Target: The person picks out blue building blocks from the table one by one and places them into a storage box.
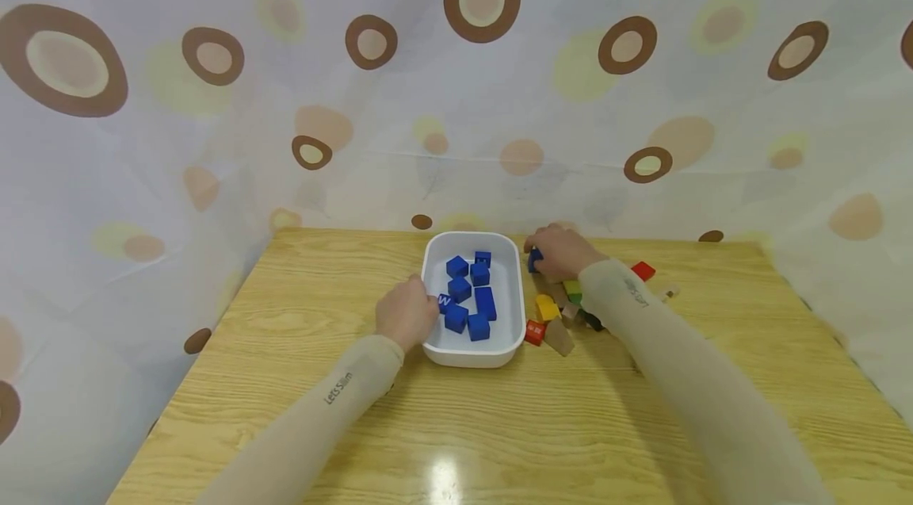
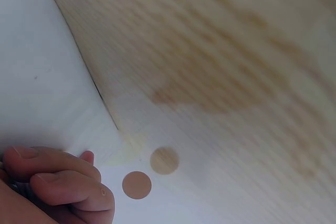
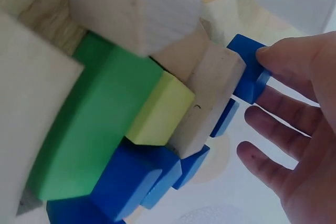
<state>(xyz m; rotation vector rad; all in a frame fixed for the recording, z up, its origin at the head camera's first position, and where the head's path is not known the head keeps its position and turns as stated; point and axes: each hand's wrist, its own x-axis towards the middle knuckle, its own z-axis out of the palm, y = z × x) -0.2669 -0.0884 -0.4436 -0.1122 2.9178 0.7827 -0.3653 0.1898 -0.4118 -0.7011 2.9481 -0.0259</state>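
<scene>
Just outside the white tray (image 1: 471, 361), you are pinching a blue block (image 1: 535, 259) in your right hand (image 1: 562, 253).
Your work is looking well along but unfinished: blue cubes (image 1: 460, 288) and one longer blue piece (image 1: 485, 304) are already lying inside the tray, while loose blue blocks (image 3: 126, 182) are lying outside it, beside a green block (image 3: 100, 124). The pinched block is sitting between your right thumb and a fingertip, near the tray's right wall and well apart from your left hand (image 1: 408, 313); your other right fingers are spreading loosely. Your left fingers are curling at the tray's opposite wall, apparently gripping it. Nearer you, yellow (image 1: 547, 307) and red blocks (image 1: 535, 332) are resting on the table (image 1: 399, 434).
</scene>
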